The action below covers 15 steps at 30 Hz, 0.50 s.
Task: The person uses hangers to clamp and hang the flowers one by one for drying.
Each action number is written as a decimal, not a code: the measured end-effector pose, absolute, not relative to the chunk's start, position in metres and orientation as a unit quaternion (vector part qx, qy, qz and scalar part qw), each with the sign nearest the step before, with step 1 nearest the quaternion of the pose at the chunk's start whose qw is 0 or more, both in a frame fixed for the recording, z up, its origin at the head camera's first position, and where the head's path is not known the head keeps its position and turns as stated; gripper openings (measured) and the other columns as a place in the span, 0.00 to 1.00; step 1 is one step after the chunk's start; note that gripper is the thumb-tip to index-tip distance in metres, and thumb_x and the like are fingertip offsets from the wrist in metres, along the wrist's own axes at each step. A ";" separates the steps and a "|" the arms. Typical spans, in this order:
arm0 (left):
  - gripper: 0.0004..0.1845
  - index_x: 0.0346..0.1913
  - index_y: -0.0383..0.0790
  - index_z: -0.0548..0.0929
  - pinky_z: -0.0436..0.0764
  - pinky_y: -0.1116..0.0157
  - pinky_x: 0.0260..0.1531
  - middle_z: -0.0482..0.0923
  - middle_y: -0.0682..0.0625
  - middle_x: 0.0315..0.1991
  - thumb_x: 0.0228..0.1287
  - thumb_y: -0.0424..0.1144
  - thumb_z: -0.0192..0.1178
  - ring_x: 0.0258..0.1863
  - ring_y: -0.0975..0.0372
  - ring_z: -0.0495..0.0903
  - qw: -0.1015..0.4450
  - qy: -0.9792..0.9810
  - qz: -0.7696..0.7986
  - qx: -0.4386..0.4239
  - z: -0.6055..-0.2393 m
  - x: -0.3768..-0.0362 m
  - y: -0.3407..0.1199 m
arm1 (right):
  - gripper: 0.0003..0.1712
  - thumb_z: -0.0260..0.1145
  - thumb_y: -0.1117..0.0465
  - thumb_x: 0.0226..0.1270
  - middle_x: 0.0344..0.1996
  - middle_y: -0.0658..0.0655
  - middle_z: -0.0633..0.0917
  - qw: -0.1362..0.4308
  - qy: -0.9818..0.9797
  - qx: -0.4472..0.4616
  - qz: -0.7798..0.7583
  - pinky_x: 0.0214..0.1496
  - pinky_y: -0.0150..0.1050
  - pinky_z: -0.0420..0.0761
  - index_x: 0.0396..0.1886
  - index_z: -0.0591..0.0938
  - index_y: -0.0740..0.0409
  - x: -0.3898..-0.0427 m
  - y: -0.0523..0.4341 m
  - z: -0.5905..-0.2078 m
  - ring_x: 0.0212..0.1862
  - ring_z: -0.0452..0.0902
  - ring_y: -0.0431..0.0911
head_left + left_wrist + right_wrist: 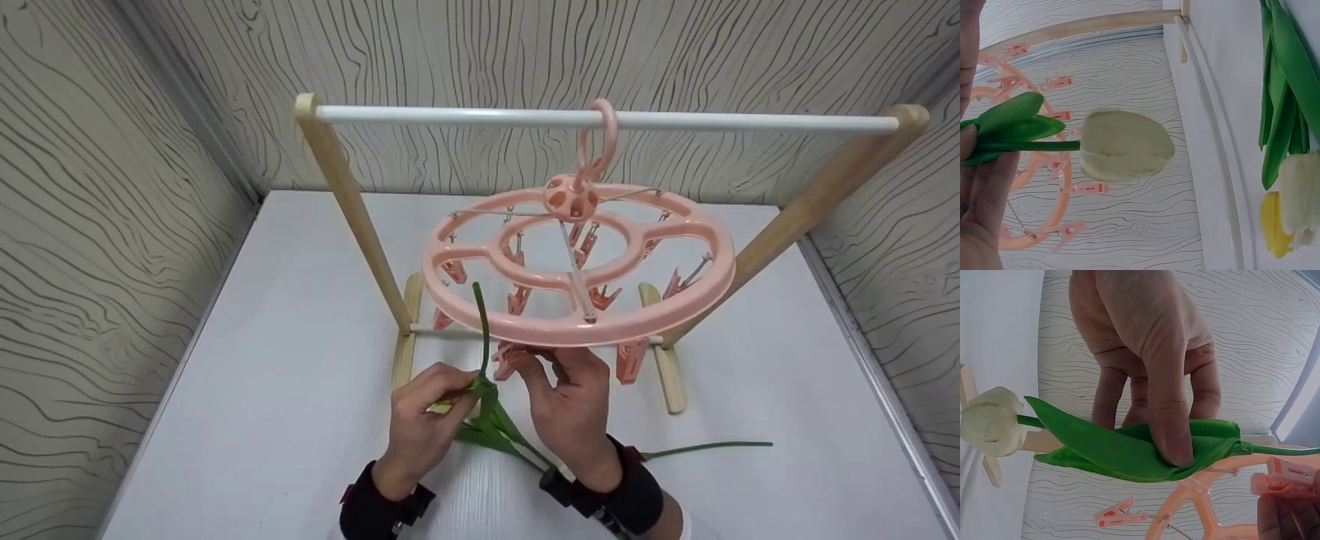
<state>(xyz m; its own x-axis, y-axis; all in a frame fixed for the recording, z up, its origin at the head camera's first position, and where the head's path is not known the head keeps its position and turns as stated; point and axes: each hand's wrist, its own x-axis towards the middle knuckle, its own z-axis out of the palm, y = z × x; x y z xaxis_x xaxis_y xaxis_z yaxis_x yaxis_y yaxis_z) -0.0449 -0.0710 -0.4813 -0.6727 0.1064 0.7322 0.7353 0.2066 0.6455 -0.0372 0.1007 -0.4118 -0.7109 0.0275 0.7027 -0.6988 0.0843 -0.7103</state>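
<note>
My left hand [427, 412] pinches an artificial white tulip [1127, 145] by its green leaves [1123, 453], thumb on one side and fingers on the other. Its bloom points down, and its stem [482, 330] sticks up past the near rim of a pink round clip hanger [517, 328]. Just right of the stem, my right hand [574, 405] pinches a pink clothespin [1283, 478] hanging from that rim. Stem and clothespin look close but apart in the right wrist view. Only the fingertips of the right hand show there. The bloom is hidden in the head view.
The hanger's hook [606, 139] hangs on a white rod [450, 116] between wooden legs [352, 210]. Several other clothespins [631, 361] dangle around it. On the white table lie more tulips, with a white bloom [1300, 197], a yellow bloom [1275, 225] and a loose stem [712, 448].
</note>
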 end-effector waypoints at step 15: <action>0.12 0.39 0.34 0.90 0.88 0.75 0.33 0.88 0.45 0.32 0.54 0.17 0.73 0.30 0.60 0.89 0.264 -0.722 -0.567 -0.297 -0.480 -0.050 -0.060 | 0.14 0.65 0.78 0.70 0.34 0.60 0.87 0.278 -0.659 0.230 0.660 0.44 0.31 0.89 0.53 0.84 0.68 -0.034 0.097 -0.413 0.40 0.88 0.37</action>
<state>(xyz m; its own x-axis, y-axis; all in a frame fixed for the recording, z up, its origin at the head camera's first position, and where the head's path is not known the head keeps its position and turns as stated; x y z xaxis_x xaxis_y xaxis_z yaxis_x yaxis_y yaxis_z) -0.0497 -0.0601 -0.4797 -0.6840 0.1301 0.7178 0.7281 0.1806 0.6612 -0.0336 0.0970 -0.4135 -0.7406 0.0637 0.6690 -0.6690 0.0234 -0.7429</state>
